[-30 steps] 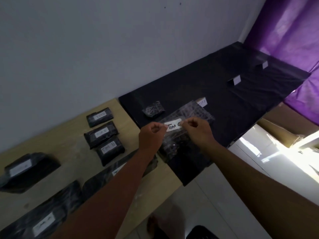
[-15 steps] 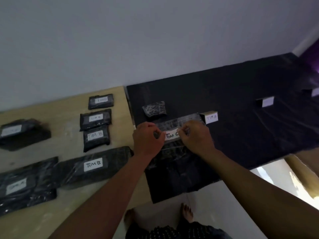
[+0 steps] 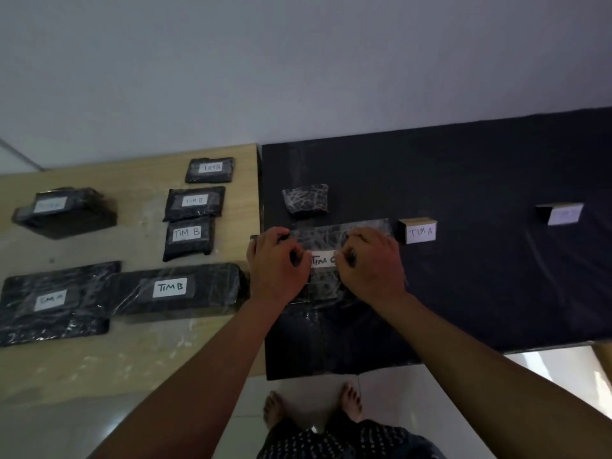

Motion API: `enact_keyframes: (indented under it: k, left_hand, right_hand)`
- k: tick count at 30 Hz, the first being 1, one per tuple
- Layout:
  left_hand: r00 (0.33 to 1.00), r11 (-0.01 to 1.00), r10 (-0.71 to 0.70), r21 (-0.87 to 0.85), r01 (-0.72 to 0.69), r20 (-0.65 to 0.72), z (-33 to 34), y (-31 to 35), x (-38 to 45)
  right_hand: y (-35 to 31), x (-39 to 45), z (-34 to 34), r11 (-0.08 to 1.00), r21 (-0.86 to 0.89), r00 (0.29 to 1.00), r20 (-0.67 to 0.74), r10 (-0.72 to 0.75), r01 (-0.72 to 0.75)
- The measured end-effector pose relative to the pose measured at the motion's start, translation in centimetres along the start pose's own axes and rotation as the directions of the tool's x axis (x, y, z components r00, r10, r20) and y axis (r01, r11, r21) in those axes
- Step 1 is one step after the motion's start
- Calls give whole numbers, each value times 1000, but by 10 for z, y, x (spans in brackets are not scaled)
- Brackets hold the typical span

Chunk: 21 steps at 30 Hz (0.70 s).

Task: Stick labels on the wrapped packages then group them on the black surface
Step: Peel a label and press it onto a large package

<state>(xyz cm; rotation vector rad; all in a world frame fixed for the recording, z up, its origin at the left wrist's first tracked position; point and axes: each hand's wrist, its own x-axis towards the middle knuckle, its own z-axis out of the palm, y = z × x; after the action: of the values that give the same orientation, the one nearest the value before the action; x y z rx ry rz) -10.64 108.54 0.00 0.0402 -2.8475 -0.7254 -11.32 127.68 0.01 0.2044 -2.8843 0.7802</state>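
Frame centre | label (image 3: 323,260) lay lengthwise between left hand (image 3: 280,263) and right hand (image 3: 369,263) | curled fingers pinched its ends over package (image 3: 341,233).

black surface (image 3: 463,293): matte black. wooden table (image 3: 99,359): pale tan grain. wrapped packages (image 3: 193,203): black under glossy clear film. labels (image 3: 323,260): white, dark handwriting. wall (image 3: 298,61): pale grey. garment (image 3: 347,443): black, white-dotted.

Pale wall (image 3: 298,61), wooden table (image 3: 132,359)

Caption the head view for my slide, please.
Both hands, left hand and right hand, press a label onto a wrapped package.
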Motion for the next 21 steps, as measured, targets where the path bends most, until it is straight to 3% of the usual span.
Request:
enact_keyframes:
  k: [7,15,21]
  left_hand:
    - [997,997,55,47,-53,-53,5,0,-3]
    - [996,997,60,53,-56,-71,4,1,-4]
    - [999,994,14,105,-9,-46,8,5,-2]
  right_hand:
    - [2,-1,3,1000,0,999,-43,-25,26]
    - [0,1,8,998,47,996,-77,45,-41]
    - [-10,1,12,993,-23,988,-108,111,-114]
